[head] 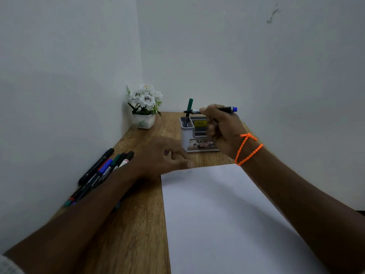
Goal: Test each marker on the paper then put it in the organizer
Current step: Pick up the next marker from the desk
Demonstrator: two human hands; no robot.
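We see a brown wood-grain bench and on it a plain white paper. The marker in our right hand is black with a white label band and a blue end. An orange beaded cord circles that wrist. The organizer is pale grey with a yellow label, and the marker standing in it is green-topped. The loose markers are black, with blue, green and red parts. The flowers are white with green leaves, in a white pot.
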